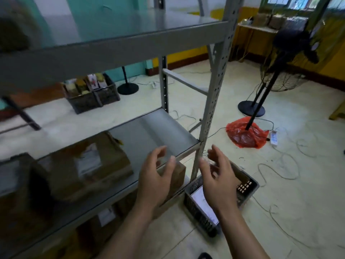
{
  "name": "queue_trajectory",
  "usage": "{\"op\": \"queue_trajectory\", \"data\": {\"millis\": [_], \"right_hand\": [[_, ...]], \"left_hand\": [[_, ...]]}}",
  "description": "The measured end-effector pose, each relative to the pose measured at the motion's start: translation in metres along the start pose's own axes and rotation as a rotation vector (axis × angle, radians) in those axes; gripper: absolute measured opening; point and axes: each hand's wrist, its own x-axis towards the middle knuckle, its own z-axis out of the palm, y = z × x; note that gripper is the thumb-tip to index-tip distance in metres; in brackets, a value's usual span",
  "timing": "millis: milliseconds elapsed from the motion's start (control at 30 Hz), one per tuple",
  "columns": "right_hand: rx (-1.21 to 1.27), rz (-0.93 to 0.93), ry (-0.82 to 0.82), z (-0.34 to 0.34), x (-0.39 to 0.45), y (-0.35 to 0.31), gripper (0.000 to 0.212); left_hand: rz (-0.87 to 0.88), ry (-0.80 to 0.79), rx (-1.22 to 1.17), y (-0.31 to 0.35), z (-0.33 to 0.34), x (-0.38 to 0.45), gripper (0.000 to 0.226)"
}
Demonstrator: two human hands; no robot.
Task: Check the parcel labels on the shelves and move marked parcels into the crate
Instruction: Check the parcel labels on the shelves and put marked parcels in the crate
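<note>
At the far left edge of the middle shelf (153, 128) we see a blurred dark parcel (16, 184), and beside it a brown parcel (89, 165) with a white label on top, lying toward the shelf's front edge. Under this shelf more brown parcels (104, 219) sit on a lower level, too blurred for their labels to be read. Our left hand (155, 184) hovers over the shelf's front right corner, palm turned right, fingers loosely spread, its grip wide and holding nothing. Our right hand (218, 182) faces it just beside the grey upright (211, 101), fingers likewise relaxed, grip wide and empty. Below that hand, on the floor at the foot of the upright, stands the dark crate (246, 191); inside it lies a parcel with a white label (203, 204) facing up.
</note>
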Motion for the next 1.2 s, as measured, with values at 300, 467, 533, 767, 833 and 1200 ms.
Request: {"op": "queue_trajectory", "data": {"millis": [300,467,533,767,833,1200], "right_hand": [[0.040,-0.161,-0.198,0.056,-0.095,-0.097,0.060],[0.108,-0.211,-0.355,0.088,-0.133,-0.122,0.058],[0.117,-0.236,-0.428,0.102,-0.149,-0.130,0.061],[0.130,-0.258,-0.652,0.152,-0.213,-0.134,0.049],[0.119,-0.248,-0.706,0.169,-0.233,-0.134,0.049],[-0.060,-0.190,-0.759,0.258,-0.339,-0.102,0.043]], "left_hand": [[-0.029,0.279,-0.045,0.022,-0.149,-0.090,0.045],[-0.044,0.471,-0.051,0.024,-0.199,-0.136,0.034],[-0.069,0.553,-0.044,0.020,-0.217,-0.157,0.037],[-0.231,0.755,-0.001,-0.009,-0.278,-0.232,0.032],[-0.265,0.803,0.012,-0.022,-0.298,-0.252,0.028],[-0.376,0.660,0.079,-0.145,-0.383,-0.319,0.033]]}}
